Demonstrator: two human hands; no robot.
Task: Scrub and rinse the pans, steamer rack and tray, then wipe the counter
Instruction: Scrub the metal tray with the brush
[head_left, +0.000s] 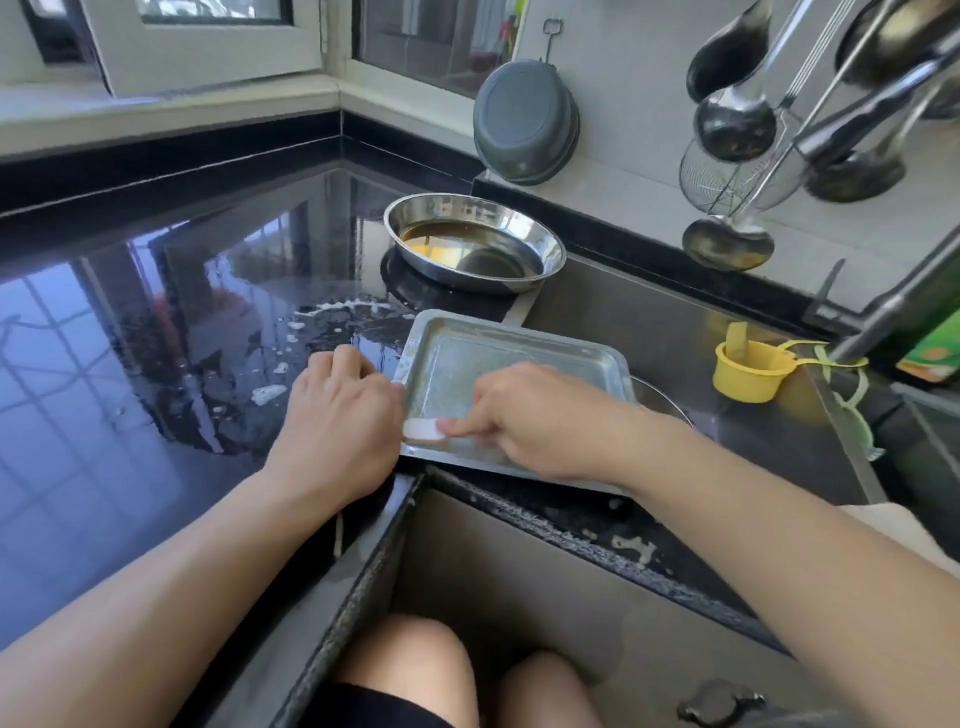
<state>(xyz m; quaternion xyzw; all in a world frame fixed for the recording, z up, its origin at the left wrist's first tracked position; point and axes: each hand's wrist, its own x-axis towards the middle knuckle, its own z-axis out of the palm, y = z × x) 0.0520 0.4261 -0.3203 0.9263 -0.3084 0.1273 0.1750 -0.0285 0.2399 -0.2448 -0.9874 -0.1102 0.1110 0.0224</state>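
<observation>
Tray (524, 347) lies between your hands: your left hand (340, 415) grips its left rim, your right hand (540, 421) presses a scrubbing pad (422, 431) into its near-left corner.

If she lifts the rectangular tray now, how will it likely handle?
Tray looks like thin sheet metal: probably stiff and light. Its wet, soapy surface likely makes it slippery. It overhangs the sink edge, so it may tip once the left hand lets go.

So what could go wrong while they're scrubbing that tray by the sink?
The tray sits partly over the sink edge, steadied only by the left hand; a hard push from the right hand with its scrubber might tip it. The counter is wet and soapy, so it may slide. The round pan holds brown liquid that a bump could spill.
</observation>
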